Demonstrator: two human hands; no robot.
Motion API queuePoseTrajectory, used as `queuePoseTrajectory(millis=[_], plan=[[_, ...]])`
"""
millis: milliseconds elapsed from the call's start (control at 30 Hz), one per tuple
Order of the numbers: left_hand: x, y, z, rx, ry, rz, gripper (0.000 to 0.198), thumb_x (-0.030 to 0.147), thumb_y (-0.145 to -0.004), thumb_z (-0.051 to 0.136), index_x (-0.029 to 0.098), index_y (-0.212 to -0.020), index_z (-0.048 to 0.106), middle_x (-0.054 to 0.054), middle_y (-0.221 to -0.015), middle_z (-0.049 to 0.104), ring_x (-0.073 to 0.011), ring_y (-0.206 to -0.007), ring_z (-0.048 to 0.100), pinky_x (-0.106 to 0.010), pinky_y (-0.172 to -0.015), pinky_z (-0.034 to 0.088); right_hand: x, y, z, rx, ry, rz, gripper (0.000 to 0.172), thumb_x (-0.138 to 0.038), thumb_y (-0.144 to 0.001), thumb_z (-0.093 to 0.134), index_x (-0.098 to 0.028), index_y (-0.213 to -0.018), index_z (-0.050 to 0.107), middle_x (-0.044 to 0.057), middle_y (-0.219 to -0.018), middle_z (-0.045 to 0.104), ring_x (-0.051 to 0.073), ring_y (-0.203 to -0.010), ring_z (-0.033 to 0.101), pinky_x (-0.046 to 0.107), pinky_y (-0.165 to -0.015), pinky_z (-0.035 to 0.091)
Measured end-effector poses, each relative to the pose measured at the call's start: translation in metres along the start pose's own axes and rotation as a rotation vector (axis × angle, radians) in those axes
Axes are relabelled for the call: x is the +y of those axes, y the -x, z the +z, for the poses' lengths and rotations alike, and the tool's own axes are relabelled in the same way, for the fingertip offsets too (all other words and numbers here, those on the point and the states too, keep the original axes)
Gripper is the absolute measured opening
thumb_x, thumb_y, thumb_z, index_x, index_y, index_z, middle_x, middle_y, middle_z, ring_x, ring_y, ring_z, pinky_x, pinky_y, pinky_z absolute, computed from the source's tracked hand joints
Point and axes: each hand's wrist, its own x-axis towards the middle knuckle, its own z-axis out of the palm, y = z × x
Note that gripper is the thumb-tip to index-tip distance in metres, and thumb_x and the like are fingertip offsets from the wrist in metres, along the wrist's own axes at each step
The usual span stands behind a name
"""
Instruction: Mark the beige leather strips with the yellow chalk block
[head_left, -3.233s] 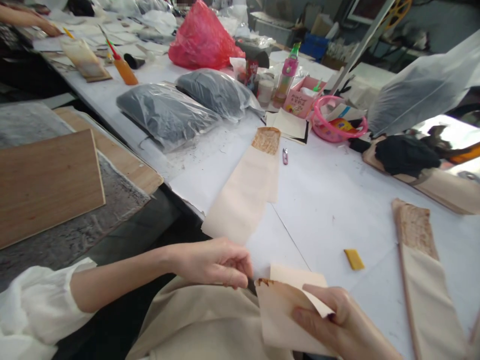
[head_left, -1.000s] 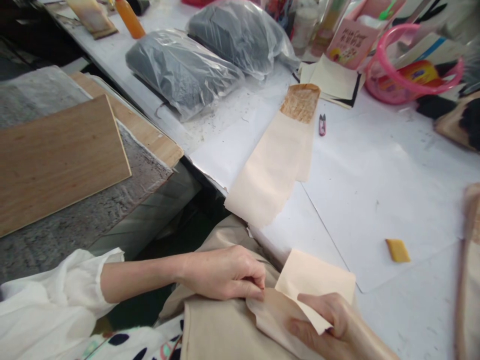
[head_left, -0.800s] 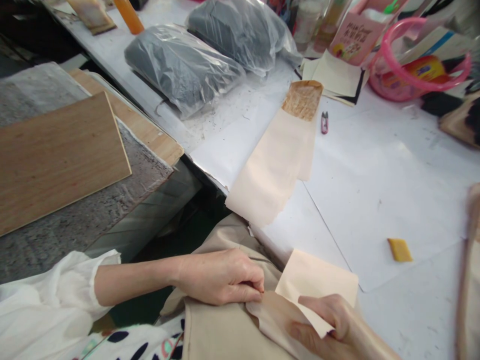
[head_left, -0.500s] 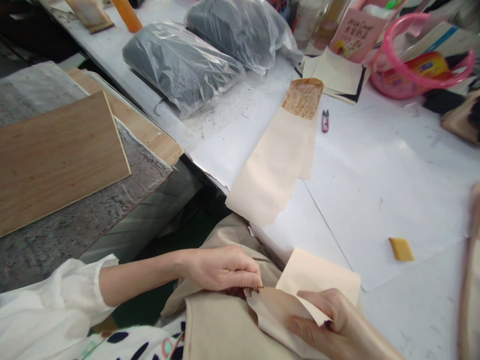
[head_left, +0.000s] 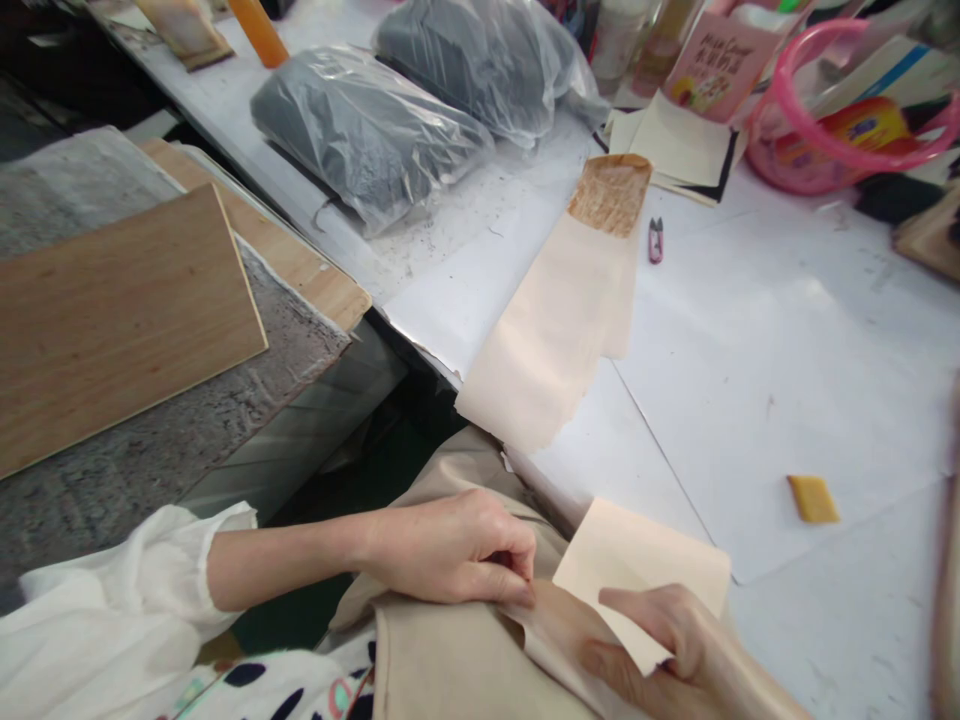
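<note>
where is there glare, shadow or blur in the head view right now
Head view: shiny highlights streak the nearer plastic bag, and a faint glare patch sits on the white table; head view: the curled fingers of the left hand shade its palm near the beige piece; head view: the strip at the right edge is blurred.

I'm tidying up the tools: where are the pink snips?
In the head view, the pink snips lie on the white table, above and right of centre, just right of the brown end of the long beige piece.

Beige sheet [head_left: 557, 625]: left grip [head_left: 466, 552] pinching edge, right grip [head_left: 669, 645] holding body.
</note>
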Motion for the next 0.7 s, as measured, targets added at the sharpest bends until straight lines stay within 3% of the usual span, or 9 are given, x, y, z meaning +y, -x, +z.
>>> queuePoseTrajectory(millis=[200, 367, 533, 633, 700], plan=[[0.011, 0.008, -0.008, -0.057, -0.096, -0.017, 0.009, 0.023, -0.093, 0.059, 0.016, -0.088, 0.063, -0.002, -0.08, 0.069, -0.0117, -0.073, 0.063, -0.017, -0.063, 0.042, 0.001, 0.002, 0.0, 0.018, 0.071, -0.064, 0.039, -0.033, -0.087, 0.055, -0.02, -0.061, 0.03, -0.006, -0.06, 0.029, 0.007, -0.054, 0.028, 0.024, -0.048, 0.021], [0.011, 0.006, -0.015, -0.047, -0.07, 0.001, 0.007, 0.02, -0.091, 0.06, 0.015, -0.087, 0.062, -0.002, -0.079, 0.066, -0.0112, -0.072, 0.059, -0.018, -0.062, 0.04, -0.002, 0.003, -0.005, 0.032, 0.075, 0.029, 0.036, -0.034, -0.089, 0.053, -0.021, -0.063, 0.031, -0.006, -0.064, 0.028, 0.009, -0.058, 0.027, 0.024, -0.049, 0.021], [-0.004, 0.003, -0.021, -0.076, 0.208, -0.096, 0.018, 0.029, -0.097, 0.05, 0.014, -0.097, 0.06, -0.003, -0.079, 0.065, -0.0115, -0.068, 0.06, -0.019, -0.061, 0.045, -0.009, 0.004, -0.012, 0.077, 0.044, 0.009, 0.037, -0.043, -0.091, 0.049, -0.02, -0.064, 0.037, -0.005, -0.064, 0.031, 0.01, -0.059, 0.029, 0.023, -0.051, 0.023], [-0.012, -0.002, -0.017, 0.05, 0.249, -0.127, 0.03, 0.042, -0.087, 0.066, 0.016, -0.1, 0.058, -0.002, -0.083, 0.065, -0.0116, -0.071, 0.058, -0.018, -0.059, 0.044, -0.013, 0.002, -0.015, 0.116, 0.027, -0.006, 0.041, -0.049, -0.092, 0.047, -0.02, -0.064, 0.039, -0.005, -0.064, 0.031, 0.01, -0.059, 0.028, 0.023, -0.05, 0.022], [-0.015, -0.008, -0.011, 0.108, 0.173, -0.096, 0.035, 0.044, -0.077, 0.076, 0.017, -0.091, 0.06, 0.001, -0.08, 0.063, -0.0098, -0.067, 0.054, -0.016, -0.056, 0.039, -0.014, 0.0, -0.015, 0.13, 0.03, -0.006, 0.042, -0.05, -0.091, 0.049, -0.02, -0.064, 0.039, -0.005, -0.063, 0.03, 0.01, -0.058, 0.028, 0.023, -0.05, 0.021]])
